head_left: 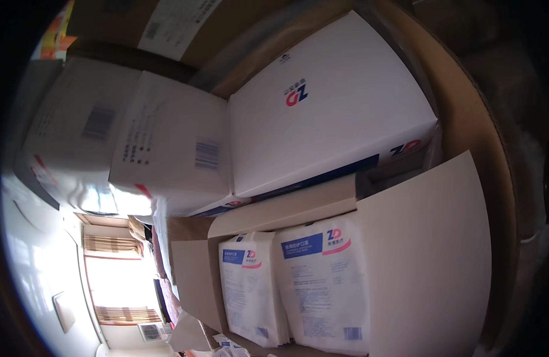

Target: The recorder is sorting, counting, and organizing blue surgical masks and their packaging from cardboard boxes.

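Neither of my hands shows in the head view. An opened white box [423, 256] stands at the lower right with its flaps spread. Inside it, two stacks of white plastic packets with blue and pink print stand side by side: a left stack [253, 303] and a right stack [322, 297]. Above the opened box is a large closed white box [346, 119] with a blue band along its lower edge.
Two more white boxes with barcodes, a nearer one [173, 119] and a farther one [78, 101], adjoin at the left. A brown cardboard carton [485, 137] curves round the right side. A bright window [116, 288] with striped curtains appears sideways at the lower left.
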{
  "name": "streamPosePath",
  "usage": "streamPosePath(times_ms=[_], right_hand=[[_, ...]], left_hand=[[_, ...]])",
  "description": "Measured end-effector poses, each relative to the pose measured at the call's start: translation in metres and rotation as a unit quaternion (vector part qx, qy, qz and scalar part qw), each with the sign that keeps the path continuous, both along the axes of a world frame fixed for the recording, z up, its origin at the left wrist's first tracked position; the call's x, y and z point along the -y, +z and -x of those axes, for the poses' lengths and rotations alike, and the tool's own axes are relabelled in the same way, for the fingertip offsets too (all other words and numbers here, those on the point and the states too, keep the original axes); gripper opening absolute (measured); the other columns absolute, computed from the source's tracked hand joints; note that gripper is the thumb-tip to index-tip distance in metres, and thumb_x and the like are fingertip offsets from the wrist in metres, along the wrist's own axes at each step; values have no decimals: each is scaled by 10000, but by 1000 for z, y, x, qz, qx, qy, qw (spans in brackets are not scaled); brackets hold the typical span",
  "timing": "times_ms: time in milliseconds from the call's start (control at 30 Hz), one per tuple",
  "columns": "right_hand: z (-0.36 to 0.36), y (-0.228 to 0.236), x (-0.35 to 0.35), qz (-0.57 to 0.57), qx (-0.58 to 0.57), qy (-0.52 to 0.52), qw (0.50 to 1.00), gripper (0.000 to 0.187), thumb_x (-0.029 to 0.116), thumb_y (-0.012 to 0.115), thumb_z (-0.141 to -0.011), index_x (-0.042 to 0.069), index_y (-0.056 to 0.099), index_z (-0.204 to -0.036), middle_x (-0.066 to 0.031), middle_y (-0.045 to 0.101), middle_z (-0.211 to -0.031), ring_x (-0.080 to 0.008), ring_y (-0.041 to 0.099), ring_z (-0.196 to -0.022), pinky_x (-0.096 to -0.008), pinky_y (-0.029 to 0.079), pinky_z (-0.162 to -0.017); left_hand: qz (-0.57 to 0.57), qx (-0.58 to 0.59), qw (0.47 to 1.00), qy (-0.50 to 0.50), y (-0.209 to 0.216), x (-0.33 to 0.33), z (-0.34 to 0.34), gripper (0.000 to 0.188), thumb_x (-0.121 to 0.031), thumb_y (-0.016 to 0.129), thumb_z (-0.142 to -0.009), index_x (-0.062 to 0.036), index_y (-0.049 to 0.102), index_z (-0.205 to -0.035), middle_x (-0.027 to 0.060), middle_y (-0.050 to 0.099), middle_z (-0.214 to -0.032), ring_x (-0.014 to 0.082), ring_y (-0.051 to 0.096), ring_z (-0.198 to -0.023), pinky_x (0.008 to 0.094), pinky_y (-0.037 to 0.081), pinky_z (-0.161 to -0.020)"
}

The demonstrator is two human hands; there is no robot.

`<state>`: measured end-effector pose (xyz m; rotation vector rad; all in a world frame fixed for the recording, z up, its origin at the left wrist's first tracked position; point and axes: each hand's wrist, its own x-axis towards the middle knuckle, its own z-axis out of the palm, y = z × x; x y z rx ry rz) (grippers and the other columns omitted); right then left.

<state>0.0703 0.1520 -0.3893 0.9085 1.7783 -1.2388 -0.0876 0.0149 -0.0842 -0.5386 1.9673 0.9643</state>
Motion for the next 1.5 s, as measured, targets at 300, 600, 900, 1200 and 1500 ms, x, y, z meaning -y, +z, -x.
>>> streamPosePath(times_ms=[300,600,900,1200,1500], right_hand=[[7,-5,0,17,-5,-9,1000,316,259,543,-736,8,622,-910,-198,573,-1011,-361,538,-938,-406,414,-825],[2,-8,13,22,-2,-5,1000,310,259,542,-737,12,625,-905,-194,577,-1003,-367,543,-922,-409,416,-817],[-38,7,42,0,-25,38,999,305,260,541,-739,16,628,-901,-191,581,-994,-372,547,-905,-411,419,-810],[-56,59,90,-18,-110,171,979,276,216,535,-737,2,621,-889,-210,581,-965,-373,555,-891,-413,436,-773],[-101,280,-16,-59,-338,-18,939,178,172,477,-833,38,537,-934,-179,573,-875,-339,548,-823,-359,430,-690]], left_hand=[[30,2,999,10,2,-19,1,168,-129,517,-836,-29,520,-971,74,519,-967,176,472,-917,320,387,-814],[34,20,999,14,-3,-16,0,223,-155,529,-833,-24,519,-1014,73,527,-989,168,474,-938,313,383,-838],[-27,3,999,-28,-7,21,-21,279,-181,542,-831,-19,517,-1057,72,536,-1011,160,477,-958,307,378,-861],[-164,-57,977,-122,-7,45,-33,312,-197,528,-847,-17,505,-1101,19,545,-963,102,489,-888,254,401,-805],[-320,-221,912,-131,34,57,-47,267,-175,509,-869,-30,519,-1092,-2,557,-943,77,486,-873,222,392,-790]])
